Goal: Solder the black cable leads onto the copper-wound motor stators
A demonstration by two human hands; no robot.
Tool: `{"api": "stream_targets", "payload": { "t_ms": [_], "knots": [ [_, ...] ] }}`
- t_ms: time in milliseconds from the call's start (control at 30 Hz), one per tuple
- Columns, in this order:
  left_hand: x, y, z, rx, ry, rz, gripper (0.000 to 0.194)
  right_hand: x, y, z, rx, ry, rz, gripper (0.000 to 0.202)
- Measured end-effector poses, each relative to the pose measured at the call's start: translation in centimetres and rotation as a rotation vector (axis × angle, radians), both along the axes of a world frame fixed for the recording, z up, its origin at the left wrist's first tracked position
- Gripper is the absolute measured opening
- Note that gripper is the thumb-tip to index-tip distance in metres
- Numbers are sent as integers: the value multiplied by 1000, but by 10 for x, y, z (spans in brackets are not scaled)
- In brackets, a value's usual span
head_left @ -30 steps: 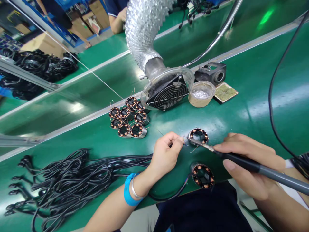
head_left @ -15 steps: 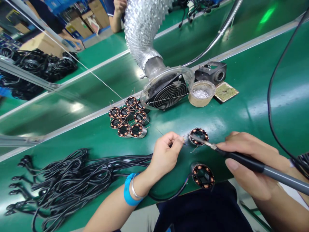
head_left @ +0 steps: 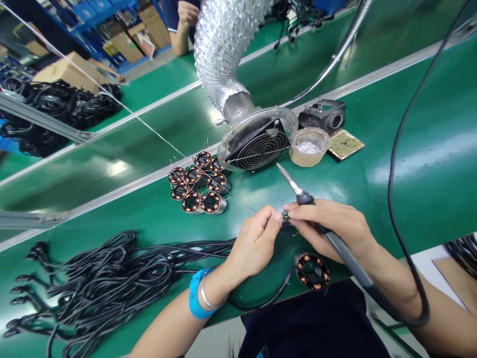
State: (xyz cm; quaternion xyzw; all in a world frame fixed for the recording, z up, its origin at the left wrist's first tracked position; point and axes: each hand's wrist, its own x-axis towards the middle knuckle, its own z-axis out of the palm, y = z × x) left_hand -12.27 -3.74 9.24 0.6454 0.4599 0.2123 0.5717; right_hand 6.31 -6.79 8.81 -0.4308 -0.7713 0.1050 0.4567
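Note:
My left hand (head_left: 257,238), with a blue band and a bangle at the wrist, pinches thin wire ends. Close to its fingertips is my right hand (head_left: 335,223), which holds a soldering iron (head_left: 345,253) with the tip pointing up and left, away from the wires. The right fingertips reach a dark coil piece (head_left: 286,219), mostly hidden between the hands. Below them a round copper-wound stator (head_left: 312,271) lies near the table edge, with a black cable running to it from the left.
Several stators (head_left: 192,203) stand in a group beside a fan with a foil duct (head_left: 261,144). Behind are a solder cup (head_left: 309,146), a sponge tray (head_left: 346,144) and an iron holder (head_left: 322,115). Black cables (head_left: 112,288) lie left. Another person's hand (head_left: 187,14) shows across the table.
My right hand has moved left to the left fingertips and now covers the upper stator. The iron has swung upward, its tip off the stator. My left hand has hardly moved.

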Motion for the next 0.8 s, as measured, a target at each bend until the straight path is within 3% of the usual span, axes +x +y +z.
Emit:
{"api": "stream_targets", "payload": {
  "t_ms": [100, 367, 533, 700, 800],
  "knots": [
    [-2, 0, 4, 88, 43, -71, 38, -2, 6, -2, 37, -35, 64, 28],
    [-5, 2, 14, 313, 167, -154, 26, 5, -1, -3, 72, 12, 35, 34],
    [-5, 4, 8, 162, 74, -114, 30, 2, -6, -7, 64, -42, 47, 34],
    [-1, 2, -2, -173, -140, -86, 40, -6, -6, -8, 135, -45, -25, 34],
    [3, 2, -5, -277, -231, -9, 42, -4, -7, -7, 105, 10, -56, 34]
  ]
}}
